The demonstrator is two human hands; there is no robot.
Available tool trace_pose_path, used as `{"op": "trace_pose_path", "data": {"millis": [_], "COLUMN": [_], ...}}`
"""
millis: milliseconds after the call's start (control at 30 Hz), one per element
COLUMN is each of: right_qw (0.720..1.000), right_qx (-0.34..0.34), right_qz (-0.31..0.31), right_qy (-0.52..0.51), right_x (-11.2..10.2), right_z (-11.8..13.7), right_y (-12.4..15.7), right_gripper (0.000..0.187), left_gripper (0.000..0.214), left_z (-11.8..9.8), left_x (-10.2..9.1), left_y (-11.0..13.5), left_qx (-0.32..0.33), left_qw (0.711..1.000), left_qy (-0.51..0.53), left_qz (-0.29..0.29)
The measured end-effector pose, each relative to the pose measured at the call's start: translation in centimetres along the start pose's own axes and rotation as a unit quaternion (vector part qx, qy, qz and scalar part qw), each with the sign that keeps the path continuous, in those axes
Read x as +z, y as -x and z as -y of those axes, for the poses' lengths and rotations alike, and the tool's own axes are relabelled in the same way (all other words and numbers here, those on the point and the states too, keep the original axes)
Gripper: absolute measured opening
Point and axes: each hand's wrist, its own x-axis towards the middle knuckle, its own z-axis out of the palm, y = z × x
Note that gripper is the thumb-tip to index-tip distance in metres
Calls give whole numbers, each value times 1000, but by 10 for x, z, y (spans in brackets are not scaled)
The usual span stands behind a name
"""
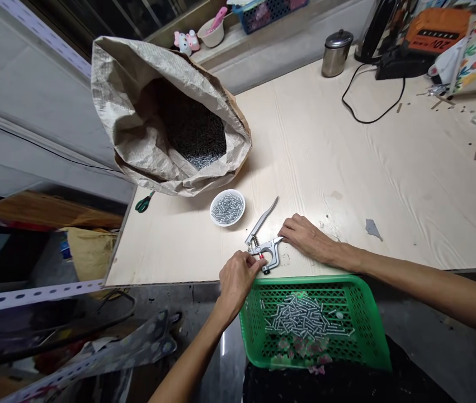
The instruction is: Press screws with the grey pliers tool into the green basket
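Silver-grey hand pliers [273,256] with a coil spring lie on the table, their handles spread apart. My right hand [307,238] is closed on the end of one handle. At the jaw, my left hand [238,277] has thumb and fingers pinched together; what they hold is hidden, with a small red part showing beside them. Below both hands is a green plastic basket [382,341] containing many small silvery rod-shaped metal pieces [300,319]. A white bowl [212,215], filled with similar pieces, stands beyond my left hand.
A large woven sack [137,151] stands open at the back left, with more metal pieces inside. Green-handled scissors [141,205] lie near the table's left edge. Toward the back right are a lidded metal canister [335,59], a black cable [357,118] and an orange item [437,31].
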Motion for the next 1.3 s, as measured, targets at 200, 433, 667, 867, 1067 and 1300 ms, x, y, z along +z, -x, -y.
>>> {"op": "trace_pose_path", "data": {"millis": [200,433,667,867,1067,1300], "right_qw": [1000,998,998,996,996,996], "right_qx": [5,25,16,17,19,10], "right_qz": [-10,-42,-67,-86,-86,-93], "right_qy": [-18,-30,-12,-2,-3,1], "right_x": [0,-4,1,8,5,9], "right_z": [-2,-5,-3,-4,-3,-6], "right_y": [-7,-7,-7,-8,-9,-9], "right_gripper": [19,25,22,20,18,19], "left_gripper": [18,24,24,22,18,29], "left_z": [2,9,10,11,4,-4], "left_x": [0,-14,-45,-68,-64,-64], "left_y": [-12,41,8,-88,-107,-107], "left_qx": [66,192,203,153,131,186], "left_qw": [997,976,961,954,964,929], "left_qy": [-45,-88,-40,-133,-167,-295], "left_qz": [-21,-53,-184,-220,-163,-126]}}
